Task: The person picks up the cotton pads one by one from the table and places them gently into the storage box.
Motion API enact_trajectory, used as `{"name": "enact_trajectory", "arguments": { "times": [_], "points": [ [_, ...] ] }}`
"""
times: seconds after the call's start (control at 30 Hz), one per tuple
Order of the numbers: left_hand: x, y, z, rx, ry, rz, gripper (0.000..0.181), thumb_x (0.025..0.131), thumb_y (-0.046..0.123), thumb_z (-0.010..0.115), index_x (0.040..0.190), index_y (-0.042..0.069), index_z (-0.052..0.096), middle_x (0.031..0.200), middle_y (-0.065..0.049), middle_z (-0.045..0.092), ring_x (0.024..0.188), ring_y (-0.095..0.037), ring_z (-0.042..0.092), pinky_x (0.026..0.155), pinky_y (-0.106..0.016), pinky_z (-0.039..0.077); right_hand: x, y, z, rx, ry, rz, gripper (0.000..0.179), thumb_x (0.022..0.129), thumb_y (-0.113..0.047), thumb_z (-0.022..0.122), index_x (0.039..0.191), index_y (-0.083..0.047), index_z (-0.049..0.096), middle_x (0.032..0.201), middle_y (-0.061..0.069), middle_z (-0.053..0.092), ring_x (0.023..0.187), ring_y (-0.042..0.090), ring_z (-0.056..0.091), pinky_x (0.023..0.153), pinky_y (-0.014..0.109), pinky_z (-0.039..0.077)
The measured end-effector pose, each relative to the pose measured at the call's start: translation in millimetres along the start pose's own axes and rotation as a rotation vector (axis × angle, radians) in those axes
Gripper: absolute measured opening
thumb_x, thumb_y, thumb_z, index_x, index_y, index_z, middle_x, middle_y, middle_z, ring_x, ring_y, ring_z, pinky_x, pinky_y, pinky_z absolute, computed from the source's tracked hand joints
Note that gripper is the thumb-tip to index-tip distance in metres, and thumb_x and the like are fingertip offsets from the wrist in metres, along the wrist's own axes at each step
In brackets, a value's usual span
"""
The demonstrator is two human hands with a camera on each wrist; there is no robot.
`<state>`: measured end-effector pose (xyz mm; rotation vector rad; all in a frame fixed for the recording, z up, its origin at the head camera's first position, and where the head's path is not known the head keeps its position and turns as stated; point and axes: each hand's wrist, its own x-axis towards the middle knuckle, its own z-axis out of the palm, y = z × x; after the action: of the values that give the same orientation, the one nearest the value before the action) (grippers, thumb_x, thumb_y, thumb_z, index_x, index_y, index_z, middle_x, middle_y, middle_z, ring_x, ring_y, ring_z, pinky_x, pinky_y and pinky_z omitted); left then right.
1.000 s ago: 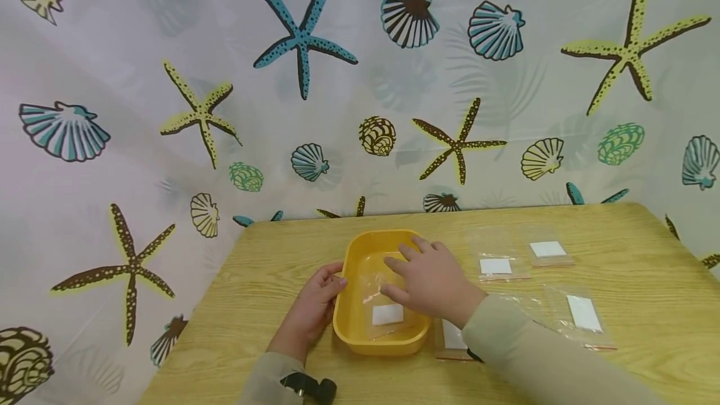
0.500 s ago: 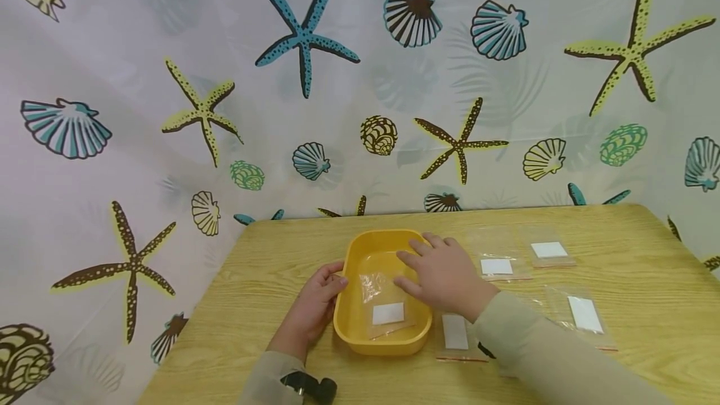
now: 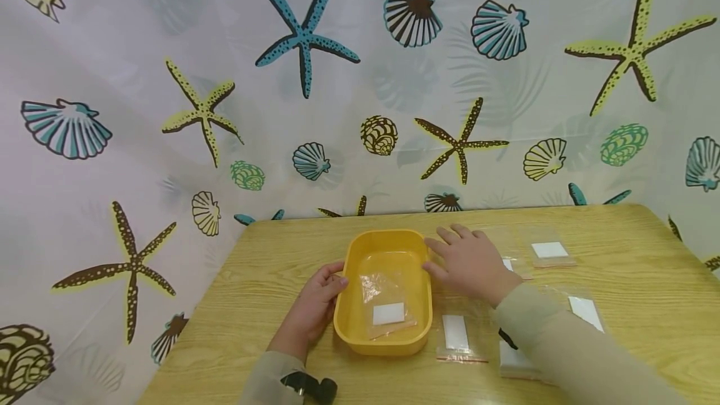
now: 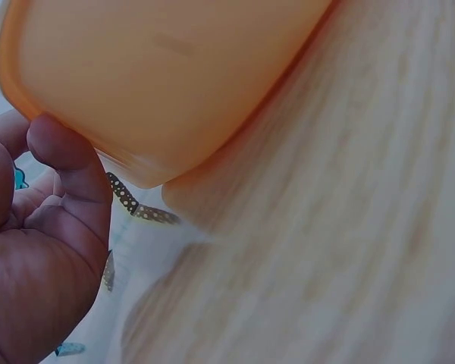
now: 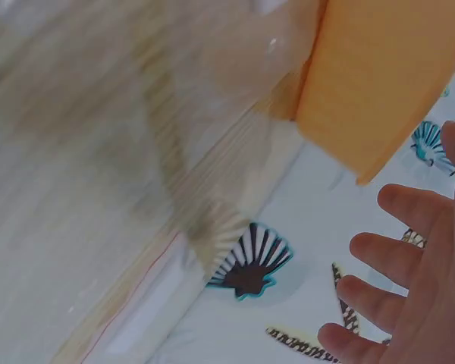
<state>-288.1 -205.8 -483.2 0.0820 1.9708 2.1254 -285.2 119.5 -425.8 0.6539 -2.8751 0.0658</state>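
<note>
A yellow plastic tray point(image 3: 388, 347) sits on the table in the head view, and a clear zip bag point(image 3: 388, 314) with a white rectangle lies in it. My left hand point(image 3: 316, 300) grips the tray's left side, its thumb at the rim; the left wrist view shows this hand point(image 4: 53, 220) against the tray wall point(image 4: 167, 83). Just past the tray's right rim, my right hand point(image 3: 469, 262) hovers with spread fingers, holding nothing. In the right wrist view its fingers point(image 5: 398, 258) are apart from the tray point(image 5: 387, 83).
Right of the tray lie several more clear zip bags with white rectangles: one near the front point(image 3: 455, 332), one at the back point(image 3: 550, 250), and one farther right point(image 3: 586, 312), partly behind the right sleeve. A patterned curtain point(image 3: 349, 80) hangs behind the wooden table point(image 3: 253, 286).
My right hand has moved right, from over the tray to beyond its right rim. The left hand, the tray and the bag inside have stayed in place.
</note>
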Motion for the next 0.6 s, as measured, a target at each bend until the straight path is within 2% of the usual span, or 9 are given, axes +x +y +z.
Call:
{"name": "enact_trajectory", "arguments": {
  "times": [0.3, 0.6],
  "points": [
    [-0.2, -0.5, -0.3, -0.002, -0.007, -0.001, 0.041, 0.104, 0.013, 0.057, 0.145, 0.009, 0.048, 0.116, -0.02, 0.056, 0.091, -0.023, 0.061, 0.076, -0.031, 0.058, -5.8, 37, 1, -0.01, 0.0, 0.031, 0.06, 0.101, -0.056, 0.049, 0.147, -0.017, 0.055, 0.153, 0.016, 0.046, 0.141, 0.043, 0.036, 0.106, 0.065, 0.035],
    [3.0, -3.9, -3.7, -0.015, -0.043, 0.01, 0.045, 0.105, 0.013, 0.056, 0.147, 0.004, 0.042, 0.115, -0.019, 0.056, 0.091, -0.022, 0.063, 0.076, -0.031, 0.058, -14.2, 66, 8, 0.023, -0.064, 0.053, 0.066, 0.102, -0.061, 0.042, 0.151, -0.018, 0.05, 0.157, 0.018, 0.038, 0.145, 0.045, 0.028, 0.108, 0.069, 0.028]
  ]
}}
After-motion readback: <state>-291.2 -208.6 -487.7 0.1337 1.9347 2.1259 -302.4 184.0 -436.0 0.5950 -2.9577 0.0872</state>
